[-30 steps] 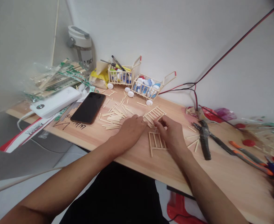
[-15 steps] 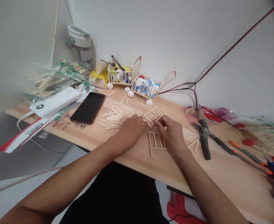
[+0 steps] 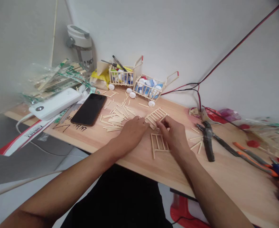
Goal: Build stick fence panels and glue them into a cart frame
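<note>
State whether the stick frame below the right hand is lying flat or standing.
Lying flat: the stick frame rests with its sticks against the wooden desk, below the right hand.

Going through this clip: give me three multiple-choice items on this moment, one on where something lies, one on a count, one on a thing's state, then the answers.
1. Where does the black smartphone lie?
A. Inside a cart
B. Under the left hand
C. Between the white power bank and the loose craft sticks

2. How many stick carts stand by the wall?
A. One
B. Two
C. Four

3. How does the lower stick panel, below the right hand, lie?
A. Flat on the wooden table
B. Held up in the air
C. Upright against the wall

Answers:
1. C: the phone sits with the power bank on one side and the sticks on the other.
2. B: two carts stand side by side at the back.
3. A: the panel's sticks rest on the tabletop.
</note>
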